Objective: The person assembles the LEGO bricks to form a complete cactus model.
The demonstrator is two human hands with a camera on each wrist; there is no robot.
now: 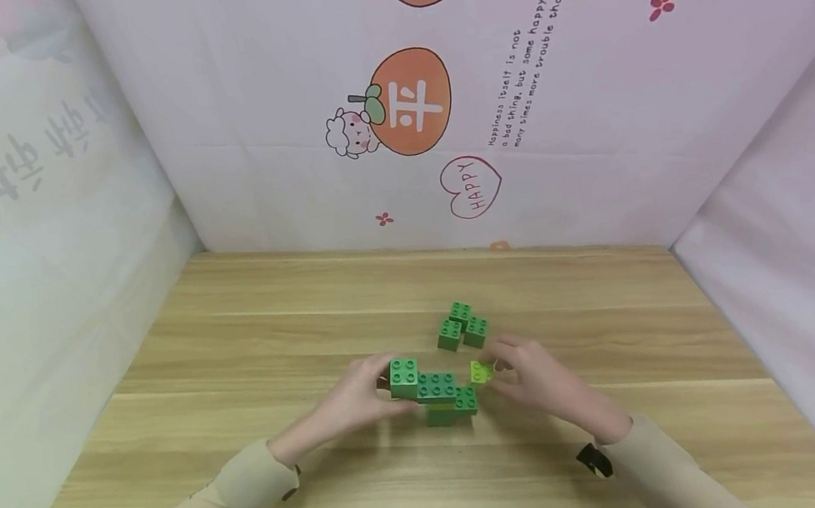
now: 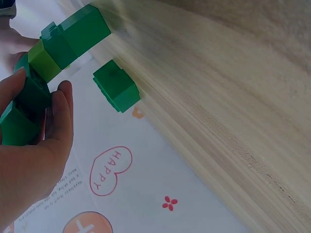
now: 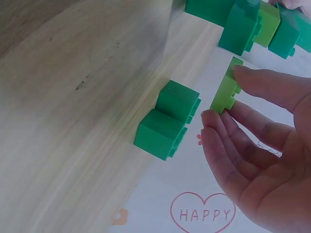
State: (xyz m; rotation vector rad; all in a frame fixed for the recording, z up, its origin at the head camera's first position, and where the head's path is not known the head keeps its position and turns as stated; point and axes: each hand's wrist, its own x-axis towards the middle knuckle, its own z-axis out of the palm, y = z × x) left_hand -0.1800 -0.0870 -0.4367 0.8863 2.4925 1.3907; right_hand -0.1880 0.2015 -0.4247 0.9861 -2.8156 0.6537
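Note:
My left hand (image 1: pixel 354 398) grips the left end of a stepped structure of green toy bricks (image 1: pixel 436 386), its thumb and fingers around the upper bricks. In the left wrist view a lime-green brick (image 2: pixel 43 62) sits between darker green ones in that structure. My right hand (image 1: pixel 538 375) pinches a thin lime-green brick (image 3: pixel 224 92) by its ends, between thumb and fingertips. This brick is just right of the structure, with a gap between them in the right wrist view. Its studs face the right palm.
Beyond the hands, three loose green bricks (image 1: pixel 450 334) stand close together on the wooden table (image 1: pixel 272 328). A printed white cloth (image 1: pixel 280 193) rises at the table's back edge, with pale cloth walls (image 1: pixel 59 243) at both sides.

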